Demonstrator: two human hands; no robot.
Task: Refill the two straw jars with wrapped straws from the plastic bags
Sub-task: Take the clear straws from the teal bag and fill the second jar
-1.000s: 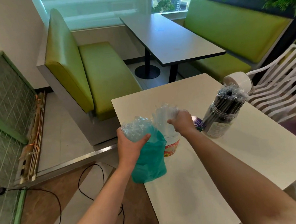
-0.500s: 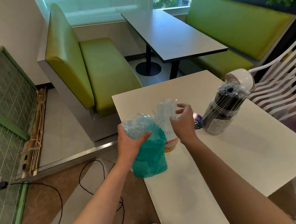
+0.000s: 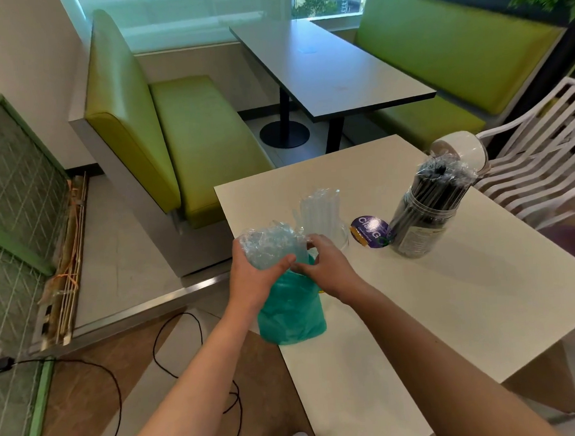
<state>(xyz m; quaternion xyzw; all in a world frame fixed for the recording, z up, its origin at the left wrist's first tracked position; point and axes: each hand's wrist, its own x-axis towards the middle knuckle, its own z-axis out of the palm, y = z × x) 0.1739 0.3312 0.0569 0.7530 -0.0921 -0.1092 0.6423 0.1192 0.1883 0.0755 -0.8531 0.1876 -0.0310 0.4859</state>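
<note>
My left hand (image 3: 251, 279) grips a teal plastic bag (image 3: 293, 317) at the near left edge of the white table (image 3: 483, 301). Clear wrapped straws (image 3: 269, 243) stick out of the bag's top. My right hand (image 3: 330, 265) is at the bag's mouth, with its fingers pinched on the straws beside my left thumb. Just behind the hands stands a clear jar (image 3: 342, 238) with pale wrapped straws upright in it. To the right, a second jar (image 3: 419, 224) is packed with black wrapped straws.
A purple round lid (image 3: 370, 230) lies between the two jars. A white lid (image 3: 464, 148) sits at the far right table corner, by a white slatted chair (image 3: 542, 157). Green booth seats and a grey table stand beyond. A black cable lies on the floor at the left.
My right hand let go at the top of the pale-straw jar, opened, and came back toward me to the bag's mouth. My left hand kept its hold on the bag.
</note>
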